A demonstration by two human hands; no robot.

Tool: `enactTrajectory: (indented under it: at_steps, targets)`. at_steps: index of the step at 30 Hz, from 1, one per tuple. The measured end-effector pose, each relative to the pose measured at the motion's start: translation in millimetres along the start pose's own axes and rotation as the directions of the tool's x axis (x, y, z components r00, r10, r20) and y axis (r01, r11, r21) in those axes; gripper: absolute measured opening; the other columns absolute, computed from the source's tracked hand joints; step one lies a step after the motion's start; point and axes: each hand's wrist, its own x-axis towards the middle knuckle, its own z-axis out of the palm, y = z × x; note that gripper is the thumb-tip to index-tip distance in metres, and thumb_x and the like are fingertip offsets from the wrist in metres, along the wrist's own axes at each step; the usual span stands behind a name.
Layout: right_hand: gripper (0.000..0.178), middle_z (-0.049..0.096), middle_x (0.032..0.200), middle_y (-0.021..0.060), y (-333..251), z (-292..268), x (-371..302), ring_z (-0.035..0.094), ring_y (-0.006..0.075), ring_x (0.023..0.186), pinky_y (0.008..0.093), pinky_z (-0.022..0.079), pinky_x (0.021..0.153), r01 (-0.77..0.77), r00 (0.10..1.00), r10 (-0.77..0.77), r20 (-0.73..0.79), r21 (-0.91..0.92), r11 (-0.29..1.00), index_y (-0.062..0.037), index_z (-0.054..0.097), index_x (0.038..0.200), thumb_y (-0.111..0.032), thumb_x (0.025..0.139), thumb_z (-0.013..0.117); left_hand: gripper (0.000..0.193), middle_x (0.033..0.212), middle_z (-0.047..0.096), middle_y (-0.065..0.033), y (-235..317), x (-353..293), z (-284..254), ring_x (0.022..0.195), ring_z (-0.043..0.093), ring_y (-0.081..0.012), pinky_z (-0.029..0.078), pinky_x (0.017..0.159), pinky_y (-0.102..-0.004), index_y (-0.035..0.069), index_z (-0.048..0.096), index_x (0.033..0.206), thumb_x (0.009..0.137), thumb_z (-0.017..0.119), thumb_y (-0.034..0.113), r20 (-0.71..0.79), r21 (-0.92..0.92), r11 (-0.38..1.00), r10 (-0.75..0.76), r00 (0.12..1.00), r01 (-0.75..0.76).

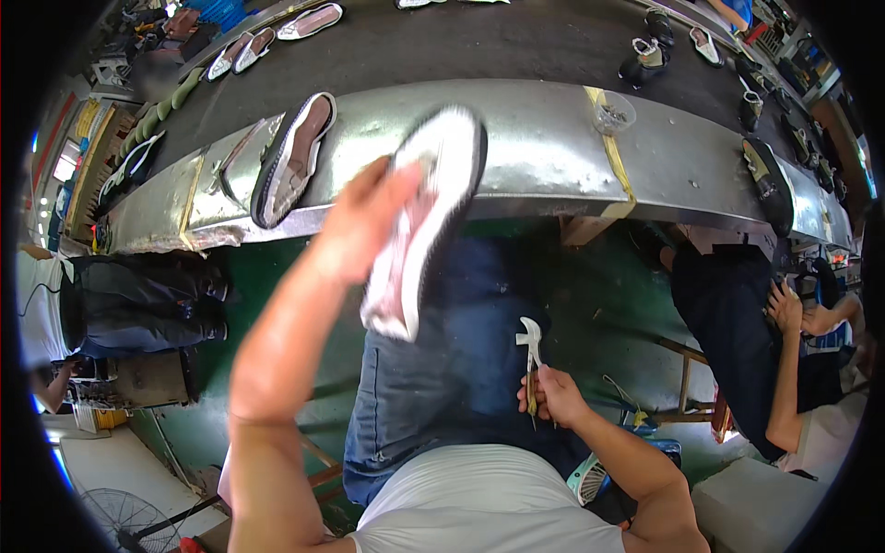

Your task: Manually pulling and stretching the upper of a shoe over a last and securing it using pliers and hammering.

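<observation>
My left hand point(364, 217) is closed around a white shoe point(441, 157) with a dark sole edge and a pinkish lining. The shoe is raised in front of the metal bench edge, toe up and tilted, slightly blurred by motion. Low over my right thigh, my right hand point(558, 398) grips a small hammer point(529, 339) by its thin handle, its pale metal head pointing up. Left of the raised shoe, another shoe point(300, 152) with a dark sole and pinkish inside rests on the bench.
A silver metal ledge point(535, 138) borders a dark conveyor belt point(498, 55) carrying several shoes. On the ledge stands a clear plastic cup point(615, 117) of small bits. More shoes point(770, 184) lie at the right. People sit or stand on both sides; a fan point(124, 516) is at lower left.
</observation>
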Motion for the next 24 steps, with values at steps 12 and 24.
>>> enactTrajectory:
  at_steps: [12, 24]
  targets:
    - [0.055, 0.068, 0.097, 0.0135, -13.4, -17.4, 11.5, 0.071, 0.0199, 0.078, 0.0223, 0.042, 0.044, -0.114, 0.99, 0.102, 0.099, 0.124, 0.986, 0.0017, 0.055, 0.116, -0.045, 0.109, 0.026, 0.055, 0.143, 0.052, -0.0199, 59.4, 311.3, 2.1, 0.133, 0.048, -0.0359, 0.04, 0.108, -0.0484, 0.001, 0.048, 0.136, 0.099, 0.053, 0.041, 0.434, 0.843, -0.495, 0.393, 0.811, -0.212]
    - [0.061, 0.069, 0.093, 0.0156, -17.2, -22.3, 16.1, 0.072, 0.0229, 0.077, 0.0228, 0.046, 0.044, -0.093, 0.991, 0.08, 0.11, 0.115, 0.989, 0.0037, 0.056, 0.112, -0.048, 0.108, 0.023, 0.045, 0.123, 0.066, -0.0215, 44.6, 276.7, -62.3, 0.114, 0.062, -0.0412, 0.05, 0.097, -0.0457, 0.001, 0.064, 0.123, 0.095, 0.056, 0.034, 0.165, 0.986, -0.018, 0.236, 0.958, -0.166]
